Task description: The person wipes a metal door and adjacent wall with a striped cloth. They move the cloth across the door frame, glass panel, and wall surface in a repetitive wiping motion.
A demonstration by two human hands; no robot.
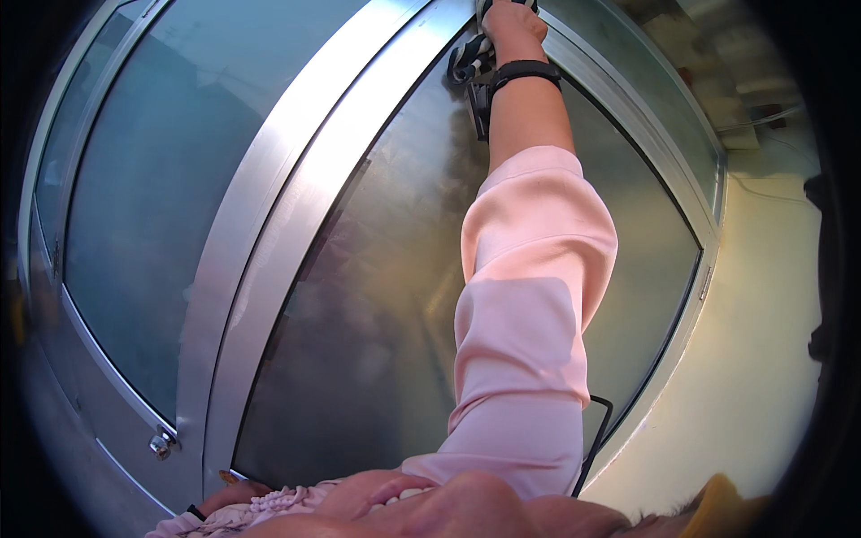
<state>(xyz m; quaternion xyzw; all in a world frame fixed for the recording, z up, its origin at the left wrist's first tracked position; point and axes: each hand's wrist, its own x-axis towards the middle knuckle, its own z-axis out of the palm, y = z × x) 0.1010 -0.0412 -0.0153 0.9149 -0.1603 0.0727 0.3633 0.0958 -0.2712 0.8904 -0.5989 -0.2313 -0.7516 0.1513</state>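
Observation:
My right hand [514, 28], at the top of the view, grips a bunched black-and-white cloth [471, 57] against or close to the upper part of a glass door panel [377, 269]. The arm is stretched out in a pink sleeve [525, 316]. Around the wrist is a black band [526, 72] with a small black device [479, 111]. Low at the left, my left hand [235, 496] is partly hidden, near the base of the metal frame [222, 430]. A small orange-brown thing [229, 477] shows beside it, too unclear to name.
A second glass panel [161, 222] stands at the left, with a round metal knob [161, 444] low on its frame. A pale wall [753, 302] borders the door at the right, with thin cables [760, 121] above. A bent black rod [599, 437] shows beside the sleeve.

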